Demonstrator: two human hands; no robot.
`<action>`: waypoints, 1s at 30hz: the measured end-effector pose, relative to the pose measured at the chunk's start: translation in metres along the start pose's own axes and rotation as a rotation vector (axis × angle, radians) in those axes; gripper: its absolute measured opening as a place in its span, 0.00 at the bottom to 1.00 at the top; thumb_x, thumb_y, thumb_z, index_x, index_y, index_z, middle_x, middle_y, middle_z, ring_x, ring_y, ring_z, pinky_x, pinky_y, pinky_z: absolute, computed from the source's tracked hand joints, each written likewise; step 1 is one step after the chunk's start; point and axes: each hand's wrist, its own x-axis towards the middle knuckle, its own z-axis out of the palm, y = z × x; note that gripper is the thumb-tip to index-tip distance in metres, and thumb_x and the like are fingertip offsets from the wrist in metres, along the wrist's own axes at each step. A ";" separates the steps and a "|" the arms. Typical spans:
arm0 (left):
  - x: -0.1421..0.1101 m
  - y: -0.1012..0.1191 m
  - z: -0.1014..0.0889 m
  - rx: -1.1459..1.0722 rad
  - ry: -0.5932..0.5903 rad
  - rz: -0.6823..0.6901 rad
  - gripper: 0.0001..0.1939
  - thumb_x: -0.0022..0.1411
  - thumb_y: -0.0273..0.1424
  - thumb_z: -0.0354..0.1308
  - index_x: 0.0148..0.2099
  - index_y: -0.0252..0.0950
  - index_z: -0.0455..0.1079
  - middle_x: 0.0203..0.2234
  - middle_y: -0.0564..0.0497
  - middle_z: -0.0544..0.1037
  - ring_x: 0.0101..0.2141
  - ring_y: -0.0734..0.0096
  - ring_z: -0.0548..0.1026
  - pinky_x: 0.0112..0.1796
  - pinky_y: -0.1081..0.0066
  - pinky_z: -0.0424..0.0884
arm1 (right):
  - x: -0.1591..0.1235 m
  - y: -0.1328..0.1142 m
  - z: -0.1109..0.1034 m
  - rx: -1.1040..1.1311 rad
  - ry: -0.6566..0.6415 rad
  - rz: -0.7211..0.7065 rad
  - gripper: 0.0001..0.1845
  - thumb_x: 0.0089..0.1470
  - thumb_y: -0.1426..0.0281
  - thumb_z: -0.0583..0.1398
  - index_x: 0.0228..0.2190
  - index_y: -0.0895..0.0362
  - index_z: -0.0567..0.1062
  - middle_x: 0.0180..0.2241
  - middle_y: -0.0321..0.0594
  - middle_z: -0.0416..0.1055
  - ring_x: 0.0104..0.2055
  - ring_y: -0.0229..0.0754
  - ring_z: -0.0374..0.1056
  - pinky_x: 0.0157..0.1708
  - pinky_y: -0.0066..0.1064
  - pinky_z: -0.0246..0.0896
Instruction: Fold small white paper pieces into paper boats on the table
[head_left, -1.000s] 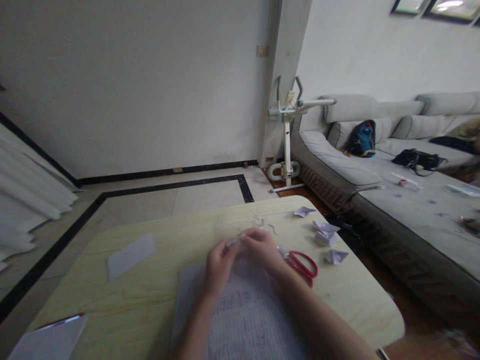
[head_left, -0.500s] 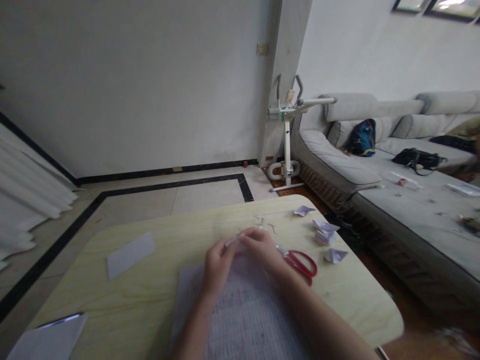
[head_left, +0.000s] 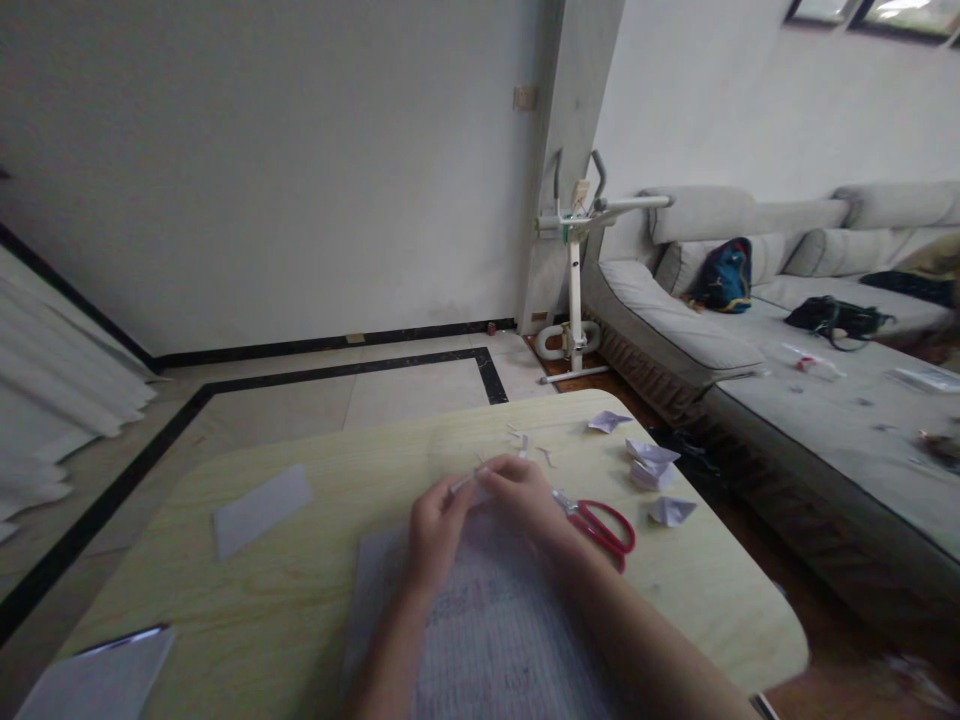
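Both hands meet over the middle of the table, fingertips pinched around a small piece of white paper (head_left: 466,482). My left hand (head_left: 436,520) grips its left side; my right hand (head_left: 521,492) pinches the right side, and the fingers hide most of it. Beneath my forearms lies a large sheet covered in writing (head_left: 495,630). Red-handled scissors (head_left: 606,528) rest just right of my right wrist, blades partly behind it. Thin paper scraps (head_left: 523,445) are scattered beyond my fingers. Several folded paper shapes (head_left: 652,465) stand along the right side of the table.
A blank paper slip (head_left: 261,510) lies on the left of the pale wooden table (head_left: 285,610). At the near left corner a pen (head_left: 124,640) sits on another sheet (head_left: 101,685). Beyond the table's right edge is a grey sofa (head_left: 817,420) with a blue backpack (head_left: 726,275).
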 end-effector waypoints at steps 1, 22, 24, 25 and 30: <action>0.000 -0.001 0.000 0.007 0.001 0.004 0.17 0.57 0.42 0.56 0.36 0.31 0.75 0.24 0.52 0.76 0.28 0.68 0.72 0.28 0.75 0.66 | 0.000 0.000 0.000 0.003 0.004 0.005 0.09 0.45 0.65 0.65 0.24 0.58 0.76 0.24 0.35 0.72 0.28 0.37 0.67 0.30 0.27 0.61; 0.002 -0.011 0.000 0.024 -0.007 0.042 0.17 0.58 0.41 0.56 0.40 0.33 0.75 0.30 0.50 0.79 0.34 0.64 0.75 0.34 0.72 0.69 | -0.003 -0.008 0.002 0.005 0.011 0.039 0.09 0.45 0.66 0.63 0.22 0.59 0.73 0.22 0.34 0.69 0.25 0.36 0.64 0.25 0.26 0.58; 0.002 -0.012 0.001 0.010 -0.006 0.036 0.17 0.58 0.41 0.56 0.40 0.33 0.75 0.30 0.49 0.79 0.34 0.64 0.75 0.33 0.72 0.69 | -0.003 -0.008 0.001 0.012 0.007 0.037 0.09 0.45 0.66 0.63 0.22 0.59 0.72 0.21 0.33 0.69 0.25 0.36 0.64 0.25 0.26 0.58; 0.002 -0.012 0.001 0.009 -0.005 0.035 0.17 0.58 0.41 0.56 0.40 0.32 0.75 0.30 0.49 0.79 0.33 0.64 0.75 0.33 0.72 0.69 | -0.004 -0.008 0.001 0.016 0.009 0.041 0.09 0.45 0.66 0.63 0.22 0.58 0.72 0.21 0.33 0.68 0.24 0.35 0.63 0.25 0.25 0.57; 0.000 -0.008 0.000 0.021 -0.015 0.040 0.17 0.59 0.41 0.55 0.39 0.32 0.75 0.29 0.50 0.79 0.33 0.65 0.74 0.33 0.73 0.68 | -0.005 -0.008 0.003 0.045 0.020 0.061 0.10 0.45 0.67 0.63 0.20 0.58 0.70 0.20 0.32 0.65 0.23 0.34 0.61 0.23 0.24 0.55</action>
